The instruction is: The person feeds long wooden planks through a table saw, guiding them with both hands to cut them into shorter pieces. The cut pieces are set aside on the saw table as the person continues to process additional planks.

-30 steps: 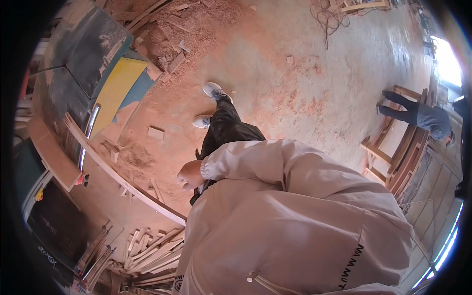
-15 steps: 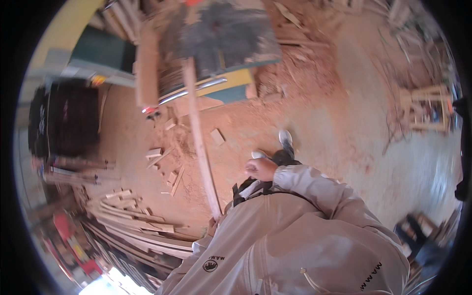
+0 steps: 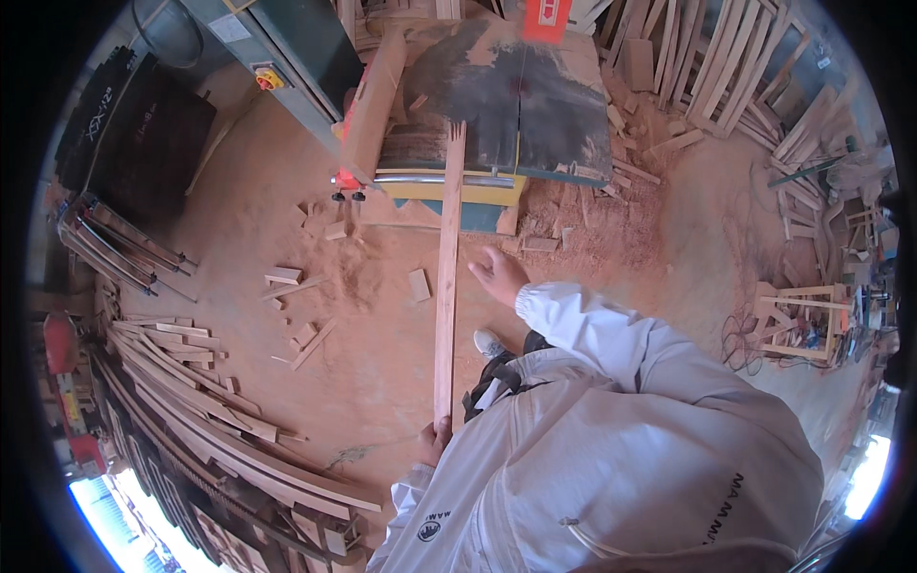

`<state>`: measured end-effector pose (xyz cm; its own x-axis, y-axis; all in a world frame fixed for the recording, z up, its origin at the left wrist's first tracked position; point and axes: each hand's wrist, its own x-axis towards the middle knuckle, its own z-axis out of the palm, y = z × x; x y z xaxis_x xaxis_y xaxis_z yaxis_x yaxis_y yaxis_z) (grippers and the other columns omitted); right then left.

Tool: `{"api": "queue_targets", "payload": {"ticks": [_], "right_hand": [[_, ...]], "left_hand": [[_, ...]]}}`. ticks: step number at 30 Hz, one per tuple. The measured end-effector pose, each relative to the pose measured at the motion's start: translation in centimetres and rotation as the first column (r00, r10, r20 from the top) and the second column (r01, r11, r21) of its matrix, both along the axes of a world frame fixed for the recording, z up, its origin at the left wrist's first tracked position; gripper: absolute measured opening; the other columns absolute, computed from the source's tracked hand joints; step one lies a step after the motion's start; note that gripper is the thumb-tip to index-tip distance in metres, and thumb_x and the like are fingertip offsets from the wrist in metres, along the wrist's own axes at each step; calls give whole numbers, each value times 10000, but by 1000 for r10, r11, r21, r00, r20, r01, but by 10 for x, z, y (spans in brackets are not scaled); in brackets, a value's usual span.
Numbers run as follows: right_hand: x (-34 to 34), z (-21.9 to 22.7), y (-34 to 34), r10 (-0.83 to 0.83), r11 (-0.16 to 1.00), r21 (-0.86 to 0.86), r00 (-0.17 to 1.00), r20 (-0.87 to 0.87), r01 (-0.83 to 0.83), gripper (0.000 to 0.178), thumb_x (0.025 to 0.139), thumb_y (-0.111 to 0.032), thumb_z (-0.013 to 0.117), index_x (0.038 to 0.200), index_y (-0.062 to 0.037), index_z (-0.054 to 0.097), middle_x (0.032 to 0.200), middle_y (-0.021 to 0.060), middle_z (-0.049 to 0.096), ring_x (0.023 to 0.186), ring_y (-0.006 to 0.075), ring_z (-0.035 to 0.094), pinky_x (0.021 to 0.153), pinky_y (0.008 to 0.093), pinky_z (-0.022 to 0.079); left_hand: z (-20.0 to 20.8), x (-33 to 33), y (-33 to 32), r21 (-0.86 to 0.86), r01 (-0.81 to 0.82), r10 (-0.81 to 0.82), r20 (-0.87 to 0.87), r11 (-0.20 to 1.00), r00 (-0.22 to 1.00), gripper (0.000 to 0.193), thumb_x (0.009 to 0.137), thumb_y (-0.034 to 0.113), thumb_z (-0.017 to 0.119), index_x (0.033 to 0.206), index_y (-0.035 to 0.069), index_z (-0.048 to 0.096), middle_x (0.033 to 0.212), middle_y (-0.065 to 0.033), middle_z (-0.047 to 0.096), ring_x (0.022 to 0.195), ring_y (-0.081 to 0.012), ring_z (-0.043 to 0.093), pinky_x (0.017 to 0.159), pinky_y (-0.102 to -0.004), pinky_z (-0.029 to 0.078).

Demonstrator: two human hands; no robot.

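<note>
Now my right hand [image 3: 501, 277], loosely uncurled, had swung farther forward, hovering just right of the long wooden plank [image 3: 448, 286], whose near end my left hand [image 3: 436, 442] gripped.

Pale loose jacket [image 3: 659, 430] with snug cuff [image 3: 524, 299], dark lettering [image 3: 734, 489], round dark emblem [image 3: 429, 530], light drawcord [image 3: 585, 540]; light-toned shoe [image 3: 488, 342]

The board [image 3: 448, 296] is wood, the rail [image 3: 409, 179] glossy metal.

Left hand [image 3: 435, 443] gripping wooden strip [image 3: 448, 286], right hand [image 3: 501, 276] apart, dark machine table [image 3: 565, 110]
</note>
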<state>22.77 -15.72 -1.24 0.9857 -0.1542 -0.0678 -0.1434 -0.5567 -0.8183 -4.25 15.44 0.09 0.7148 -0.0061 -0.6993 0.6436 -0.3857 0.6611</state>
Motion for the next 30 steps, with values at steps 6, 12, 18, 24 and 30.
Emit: {"api": "queue_targets", "payload": {"ticks": [6, 12, 18, 24, 30], "right_hand": [[33, 15, 7, -51, 999, 2, 997, 50, 51, 645, 979, -316, 733, 1462, 42, 499, 1106, 231, 733, 972, 346, 737, 858, 420, 598], [53, -4, -42, -104, 988, -100, 981, 166, 121, 642, 971, -275, 715, 1461, 74, 490, 1265, 257, 618, 1116, 414, 624, 1009, 506, 521], [80, 20, -77, 67, 911, -409, 956, 286, 58, 642, 976, -276, 662, 1463, 104, 489, 1461, 289, 522, 1420, 432, 440, 1207, 521, 367], [117, 1, -106, 117, 883, -467, 941, 317, 48, 655, 1011, -325, 613, 1489, 100, 476, 1546, 296, 480, 1515, 439, 359, 1276, 524, 283], [132, -12, -112, 53, 880, -463, 946, 319, 107, 662, 1031, -370, 551, 1509, 82, 474, 1564, 243, 502, 1532, 368, 374, 1306, 506, 226]], "left_hand": [[20, 1, -31, 131, 24, -37, 93, 991, 995, 669, 1023, 602, 627, 832, -38, 675, 637, -85, 628, 580, -176, 584, 544, -394, 466], [37, 38, -75, 124, 131, -129, -24, 984, 991, 629, 1047, 567, 614, 891, -37, 690, 661, -114, 658, 604, -214, 621, 590, -412, 508], [16, 29, -102, 58, 68, -68, 14, 996, 998, 587, 1057, 519, 629, 895, -42, 678, 667, -92, 640, 646, -189, 615, 588, -409, 486], [27, 58, -112, -19, 12, -11, 26, 1000, 1000, 579, 1057, 524, 626, 915, -34, 686, 609, -44, 602, 565, -141, 580, 511, -351, 443], [39, 90, -120, 30, 89, -89, -20, 996, 996, 623, 1065, 573, 572, 802, 12, 636, 576, -40, 589, 519, -161, 581, 498, -367, 429]]}}
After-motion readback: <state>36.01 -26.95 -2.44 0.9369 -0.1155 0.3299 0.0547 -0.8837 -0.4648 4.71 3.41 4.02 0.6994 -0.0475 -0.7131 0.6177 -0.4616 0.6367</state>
